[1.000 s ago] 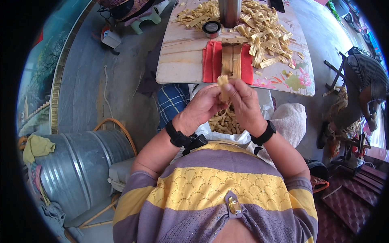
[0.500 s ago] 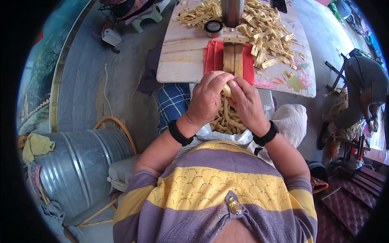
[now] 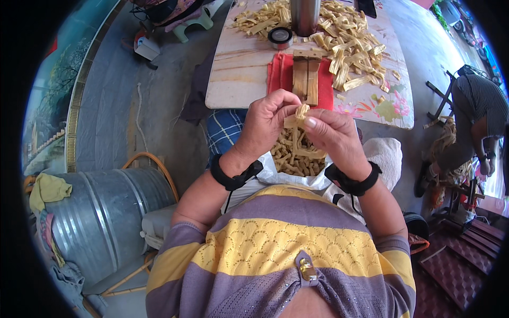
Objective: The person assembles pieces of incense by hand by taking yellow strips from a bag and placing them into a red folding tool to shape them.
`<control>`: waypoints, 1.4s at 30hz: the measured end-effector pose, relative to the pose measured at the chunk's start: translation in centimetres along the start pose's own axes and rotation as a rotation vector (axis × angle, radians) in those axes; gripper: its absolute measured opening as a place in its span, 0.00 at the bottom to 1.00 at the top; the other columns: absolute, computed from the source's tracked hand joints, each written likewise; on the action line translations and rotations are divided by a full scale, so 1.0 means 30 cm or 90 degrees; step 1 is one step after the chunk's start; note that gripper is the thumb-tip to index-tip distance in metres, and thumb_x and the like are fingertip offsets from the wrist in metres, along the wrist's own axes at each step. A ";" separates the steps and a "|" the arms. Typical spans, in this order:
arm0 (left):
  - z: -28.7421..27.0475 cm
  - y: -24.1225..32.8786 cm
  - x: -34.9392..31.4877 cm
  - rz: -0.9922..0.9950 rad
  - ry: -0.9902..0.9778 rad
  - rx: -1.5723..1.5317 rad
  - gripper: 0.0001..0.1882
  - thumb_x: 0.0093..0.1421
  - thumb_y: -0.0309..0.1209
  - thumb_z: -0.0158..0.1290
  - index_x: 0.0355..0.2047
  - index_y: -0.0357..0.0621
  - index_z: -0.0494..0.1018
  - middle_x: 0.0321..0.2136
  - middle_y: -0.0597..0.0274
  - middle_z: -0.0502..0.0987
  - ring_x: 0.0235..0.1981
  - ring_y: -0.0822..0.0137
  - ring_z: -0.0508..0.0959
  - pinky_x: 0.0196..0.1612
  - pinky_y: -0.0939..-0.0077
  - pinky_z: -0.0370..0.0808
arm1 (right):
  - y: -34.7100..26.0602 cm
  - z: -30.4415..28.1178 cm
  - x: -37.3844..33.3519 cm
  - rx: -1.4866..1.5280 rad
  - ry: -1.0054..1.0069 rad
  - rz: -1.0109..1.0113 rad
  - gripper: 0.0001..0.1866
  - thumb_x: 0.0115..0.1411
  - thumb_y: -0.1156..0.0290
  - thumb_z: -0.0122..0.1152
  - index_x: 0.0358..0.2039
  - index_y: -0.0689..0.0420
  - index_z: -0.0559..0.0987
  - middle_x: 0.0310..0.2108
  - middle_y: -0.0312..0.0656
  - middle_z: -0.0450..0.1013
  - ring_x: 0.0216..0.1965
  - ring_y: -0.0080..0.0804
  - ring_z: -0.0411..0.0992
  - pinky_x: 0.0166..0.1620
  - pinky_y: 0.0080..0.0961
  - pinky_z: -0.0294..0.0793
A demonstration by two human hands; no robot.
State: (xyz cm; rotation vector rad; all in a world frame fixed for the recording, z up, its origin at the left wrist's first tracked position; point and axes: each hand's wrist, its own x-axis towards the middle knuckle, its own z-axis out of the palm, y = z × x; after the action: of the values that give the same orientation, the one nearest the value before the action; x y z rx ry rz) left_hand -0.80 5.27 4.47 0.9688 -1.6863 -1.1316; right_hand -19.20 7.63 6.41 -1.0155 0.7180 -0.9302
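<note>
A pale yellow fibrous strip (image 3: pixel 301 114), bunched at its top, is between my two hands above a white bag (image 3: pixel 313 183). My left hand (image 3: pixel 268 119) pinches its left side with thumb and fingers. From the right, my right hand (image 3: pixel 338 135) grips it, thumb uppermost, and a loose length loops down below. Inside the bag lie many short twisted yellowish pieces (image 3: pixel 294 159). Just beyond my hands, a wooden block (image 3: pixel 305 79) with a groove down its middle rests on a red cloth (image 3: pixel 279 71) at the table's near edge.
More loose strips (image 3: pixel 355 58) are heaped on the table (image 3: pixel 233 79), around a metal cylinder (image 3: pixel 305 18) and a round dark-topped tin (image 3: pixel 280 37). A metal drum (image 3: pixel 106 222) stands at left. Another person (image 3: pixel 480 106) bends over at far right.
My hands have turned and drawn slightly apart, from closed together around the strip to pinching it from both sides. More of the strip and the wooden block now shows.
</note>
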 end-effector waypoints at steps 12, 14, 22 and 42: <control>0.033 0.014 0.010 -0.150 -0.082 -0.251 0.13 0.66 0.36 0.46 0.26 0.43 0.68 0.17 0.72 0.64 0.18 0.79 0.65 0.24 0.82 0.67 | 0.028 -0.030 0.054 0.113 0.166 0.049 0.11 0.65 0.61 0.50 0.34 0.55 0.71 0.18 0.26 0.61 0.17 0.13 0.52 0.21 0.12 0.50; 0.026 0.048 0.006 -0.194 -0.022 -0.457 0.12 0.66 0.35 0.47 0.25 0.45 0.68 0.16 0.72 0.63 0.17 0.79 0.64 0.25 0.80 0.68 | 0.032 -0.081 0.053 0.173 0.156 0.070 0.12 0.66 0.57 0.48 0.34 0.53 0.70 0.16 0.26 0.59 0.15 0.13 0.49 0.19 0.13 0.45; -0.048 0.004 0.012 0.006 -0.021 0.258 0.08 0.60 0.33 0.54 0.35 0.42 0.72 0.23 0.63 0.70 0.25 0.68 0.71 0.34 0.75 0.71 | 0.053 -0.106 0.058 0.056 0.180 0.031 0.09 0.65 0.62 0.50 0.31 0.52 0.71 0.18 0.24 0.60 0.16 0.11 0.52 0.19 0.12 0.48; -0.047 -0.234 0.107 0.099 -0.018 0.338 0.05 0.61 0.31 0.49 0.31 0.46 0.65 0.20 0.58 0.67 0.21 0.62 0.73 0.25 0.70 0.72 | 0.081 -0.061 0.113 -0.282 0.176 0.034 0.14 0.61 0.66 0.56 0.25 0.65 0.75 0.16 0.30 0.62 0.20 0.16 0.59 0.22 0.21 0.59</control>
State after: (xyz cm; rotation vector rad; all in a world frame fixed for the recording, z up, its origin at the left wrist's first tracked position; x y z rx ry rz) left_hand 0.41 -0.06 -1.15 1.1165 -2.0972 -0.6026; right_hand -18.54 4.45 3.21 -1.2582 1.2154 -0.8931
